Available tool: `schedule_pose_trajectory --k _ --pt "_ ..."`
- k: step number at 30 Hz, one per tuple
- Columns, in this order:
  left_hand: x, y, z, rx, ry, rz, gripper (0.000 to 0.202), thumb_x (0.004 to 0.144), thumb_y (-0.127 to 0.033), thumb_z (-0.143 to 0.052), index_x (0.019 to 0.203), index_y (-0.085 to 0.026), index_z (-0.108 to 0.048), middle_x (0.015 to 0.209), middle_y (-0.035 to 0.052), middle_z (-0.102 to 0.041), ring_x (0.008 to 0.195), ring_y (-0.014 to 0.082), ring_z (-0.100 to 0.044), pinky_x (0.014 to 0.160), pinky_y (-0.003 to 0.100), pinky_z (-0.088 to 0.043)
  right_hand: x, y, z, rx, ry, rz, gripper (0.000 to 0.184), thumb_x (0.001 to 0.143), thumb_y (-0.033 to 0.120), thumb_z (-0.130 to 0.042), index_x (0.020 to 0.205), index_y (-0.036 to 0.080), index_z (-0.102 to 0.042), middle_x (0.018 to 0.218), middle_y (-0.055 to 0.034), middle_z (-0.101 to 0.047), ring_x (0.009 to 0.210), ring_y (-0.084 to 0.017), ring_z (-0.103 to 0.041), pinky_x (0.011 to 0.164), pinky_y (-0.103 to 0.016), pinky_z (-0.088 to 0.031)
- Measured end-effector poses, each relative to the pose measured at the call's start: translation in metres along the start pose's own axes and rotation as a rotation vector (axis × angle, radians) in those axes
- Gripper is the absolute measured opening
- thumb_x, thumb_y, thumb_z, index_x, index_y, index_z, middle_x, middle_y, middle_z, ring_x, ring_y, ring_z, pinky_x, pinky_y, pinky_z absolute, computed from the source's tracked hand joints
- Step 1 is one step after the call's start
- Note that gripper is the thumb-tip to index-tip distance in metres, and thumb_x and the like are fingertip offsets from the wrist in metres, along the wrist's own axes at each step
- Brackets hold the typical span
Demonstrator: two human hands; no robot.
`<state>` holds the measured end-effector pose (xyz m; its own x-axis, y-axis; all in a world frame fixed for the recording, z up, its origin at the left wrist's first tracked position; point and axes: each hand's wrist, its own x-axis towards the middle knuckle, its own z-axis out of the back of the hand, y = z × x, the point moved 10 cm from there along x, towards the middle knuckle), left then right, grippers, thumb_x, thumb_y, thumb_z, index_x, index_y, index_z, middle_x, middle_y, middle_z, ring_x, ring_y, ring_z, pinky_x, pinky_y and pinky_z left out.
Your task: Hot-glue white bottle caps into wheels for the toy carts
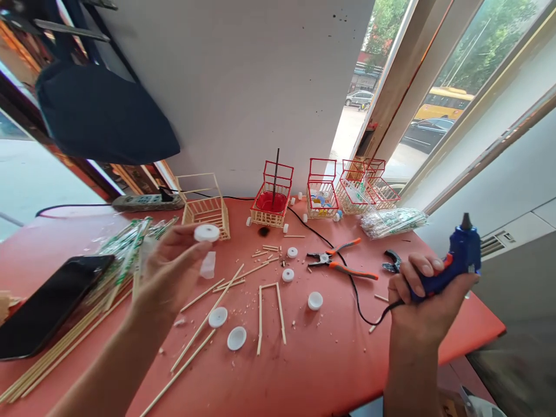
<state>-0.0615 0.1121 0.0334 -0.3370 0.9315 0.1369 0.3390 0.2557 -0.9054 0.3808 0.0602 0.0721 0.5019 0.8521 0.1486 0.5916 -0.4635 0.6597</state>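
Between the thumb and fingers of my left hand [174, 269] is a white plastic cap [207, 233], held flat above the table. My right hand [419, 295] grips a blue hot glue gun [460, 260] by its handle, nozzle pointing up. Its black cord [362, 313] trails back over the table. Below my left hand lie loose white caps [218, 317] and thin wooden sticks [208, 318]. A three-sided stick frame [269, 285] rests in the middle. Behind my left hand stands a small bare-wood cart [204, 211].
Pliers with orange handles [343, 263] lie open at centre right. Along the wall stand several small red-topped stick carts [321, 188], one with a red bowl [271, 201]. A phone [52, 304] and bundled sticks [69, 341] cover the left. A power strip [147, 201] sits behind.
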Motion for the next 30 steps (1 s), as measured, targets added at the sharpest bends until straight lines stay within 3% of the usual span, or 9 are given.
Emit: schedule_pose_trajectory --k 1,3,6,9,13,20,25,30 --pt "0.002 0.014 -0.005 -0.009 -0.002 0.028 0.035 0.061 -0.029 -0.098 0.090 -0.027 -0.078 0.087 -0.0051 -0.082 0.085 0.0159 -0.074 0.089 0.029 -0.058 -0.001 -0.004 -0.002 -0.012 0.004 -0.020 0.059 0.068 0.065 -0.093 0.075 0.021 -0.055 0.065 0.0107 -0.049 0.038 -0.003 -0.029 0.028 -0.020 -0.018" --pt "0.004 0.041 -0.018 -0.005 0.024 0.108 0.040 0.057 -0.027 -0.099 0.091 -0.023 -0.078 0.089 -0.0003 -0.082 0.084 0.0163 -0.074 0.085 0.028 -0.058 -0.003 -0.010 -0.003 -0.041 0.002 -0.052 0.062 0.064 0.069 -0.093 0.075 0.021 -0.056 0.066 0.0105 -0.049 0.039 -0.003 -0.029 0.028 -0.020 -0.019" --pt "0.006 0.062 -0.038 0.010 0.077 0.163 0.044 0.051 -0.022 -0.100 0.088 -0.019 -0.077 0.087 0.0026 -0.081 0.084 0.0167 -0.073 0.080 0.026 -0.057 -0.004 -0.012 -0.001 -0.067 -0.017 -0.059 0.063 0.066 0.073 -0.090 0.075 0.021 -0.055 0.066 0.0104 -0.048 0.038 -0.003 -0.028 0.029 -0.020 -0.020" --pt "0.008 0.069 -0.046 0.033 0.123 0.189 0.043 0.052 -0.023 -0.100 0.088 -0.019 -0.077 0.087 0.0037 -0.080 0.082 0.0167 -0.072 0.078 0.025 -0.056 -0.005 -0.011 0.001 -0.058 -0.023 -0.061 0.061 0.065 0.069 -0.092 0.076 0.020 -0.056 0.067 0.0102 -0.048 0.039 -0.003 -0.028 0.029 -0.021 -0.019" --pt "0.013 0.072 -0.038 0.019 0.126 0.175 0.042 0.058 -0.025 -0.099 0.093 -0.019 -0.078 0.093 0.0038 -0.080 0.088 0.0158 -0.072 0.084 0.025 -0.056 -0.005 -0.009 -0.001 -0.075 0.003 -0.063 0.060 0.066 0.068 -0.093 0.076 0.021 -0.057 0.066 0.0102 -0.047 0.039 -0.004 -0.026 0.029 -0.022 -0.014" --pt "0.020 0.099 -0.037 -0.003 0.215 0.273 0.044 0.066 -0.038 -0.096 0.098 -0.019 -0.073 0.095 0.0053 -0.079 0.092 0.0218 -0.075 0.091 0.038 -0.060 -0.006 -0.014 -0.004 -0.131 0.005 -0.074 0.062 0.065 0.070 -0.091 0.075 0.021 -0.056 0.066 0.0101 -0.048 0.038 -0.003 -0.026 0.030 -0.021 -0.014" --pt "0.034 0.106 -0.045 0.302 0.359 0.170 0.049 0.073 -0.052 -0.089 0.103 -0.020 -0.068 0.103 0.0083 -0.080 0.099 0.0242 -0.075 0.098 0.040 -0.057 -0.004 -0.022 -0.008 -0.151 0.045 -0.099 0.062 0.063 0.071 -0.092 0.075 0.021 -0.057 0.065 0.0099 -0.049 0.037 -0.003 -0.030 0.029 -0.021 -0.014" --pt "0.039 0.120 -0.051 0.464 0.446 0.135 0.049 0.078 -0.059 -0.081 0.103 -0.021 -0.064 0.100 0.0086 -0.079 0.097 0.0273 -0.074 0.091 0.044 -0.058 -0.002 -0.023 -0.006 -0.194 0.014 -0.062 0.065 0.062 0.076 -0.090 0.075 0.021 -0.058 0.064 0.0094 -0.051 0.037 -0.004 -0.033 0.029 -0.019 -0.018"
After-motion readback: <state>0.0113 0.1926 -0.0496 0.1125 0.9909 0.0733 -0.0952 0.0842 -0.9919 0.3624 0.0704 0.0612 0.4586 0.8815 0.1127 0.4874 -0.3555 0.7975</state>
